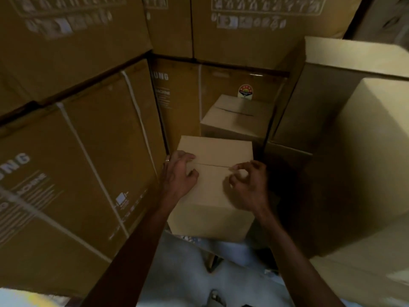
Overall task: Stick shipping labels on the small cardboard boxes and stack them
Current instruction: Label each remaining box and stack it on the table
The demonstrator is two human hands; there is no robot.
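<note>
Left hand (pixel 179 173) rests loosely curled on the box (pixel 215 185); right hand (pixel 247 185) apparently pinches something small, unidentifiable; should steady box, press label flat.

Tall stacks of large brown cartons (pixel 73 134) are walling in a narrow, dim corner, their faces carrying white printed lettering, handling symbols and white strapping bands. A round coloured sticker (pixel 245 91) is showing on the carton at the far end of the gap, to the right of those strapped cartons, and paler plain cartons (pixel 354 120) are rising further right again, catching more light. Below the strapped cartons, a patch of pale floor (pixel 183 278) is showing, partly blurred.
</note>
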